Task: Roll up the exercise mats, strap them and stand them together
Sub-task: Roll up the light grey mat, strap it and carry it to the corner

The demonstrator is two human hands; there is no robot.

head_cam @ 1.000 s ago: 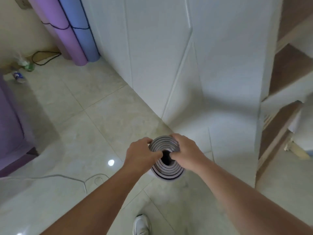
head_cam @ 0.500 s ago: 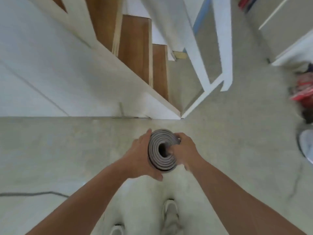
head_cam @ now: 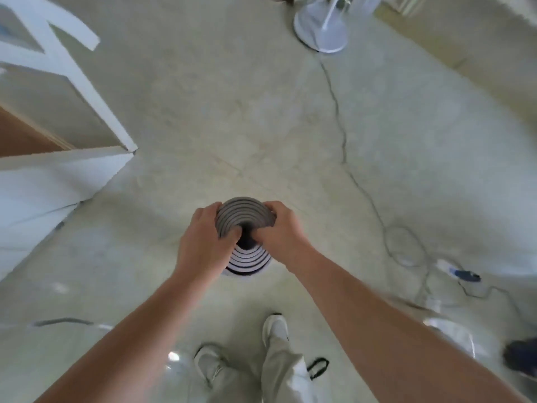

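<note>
A rolled grey exercise mat (head_cam: 245, 214) stands upright in front of me, seen from above as a spiral of grey and black layers. My left hand (head_cam: 203, 242) grips its left side, thumb hooked over the rim into the hollow centre. From the right, my right hand (head_cam: 280, 232) grips the roll in the same way, fingers wrapped round the outside. Both hands hold the top end. The mat's lower part is hidden below the hands. No strap is visible on it.
A white cabinet (head_cam: 52, 181) juts in from the left. At the top stands a white fan base (head_cam: 321, 30), and its thin cable (head_cam: 343, 141) runs down to a power strip (head_cam: 453, 271) at the right. My shoes (head_cam: 274, 330) and a black strap (head_cam: 318, 367) are below.
The view has swung right, away from the white wall and wooden stairs to open floor with a fan. Both hands keep hold of the rolled mat and carry it along.
</note>
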